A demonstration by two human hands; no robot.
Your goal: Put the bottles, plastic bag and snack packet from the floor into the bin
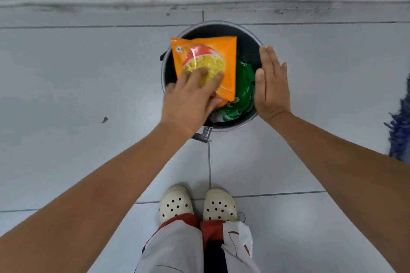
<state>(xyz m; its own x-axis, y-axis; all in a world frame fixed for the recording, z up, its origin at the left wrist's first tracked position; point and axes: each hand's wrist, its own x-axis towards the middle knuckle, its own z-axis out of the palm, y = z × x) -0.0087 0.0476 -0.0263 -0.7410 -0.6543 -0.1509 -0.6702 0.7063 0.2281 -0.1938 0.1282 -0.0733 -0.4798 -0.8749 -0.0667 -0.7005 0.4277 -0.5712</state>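
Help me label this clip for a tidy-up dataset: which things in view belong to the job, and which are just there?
Job:
- orange snack packet, held by the left hand
- bin
- green plastic inside the bin
- right hand, open

Just there:
- blue mop
- dark speck on the floor

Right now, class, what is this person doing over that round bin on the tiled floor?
The person stands over a round metal bin on the pale tiled floor. Their left hand grips an orange snack packet over the bin's mouth, not yet let go. The right hand is open and flat at the bin's right rim, holding nothing. Crumpled green plastic already lies inside. No bottles show on the floor in view.
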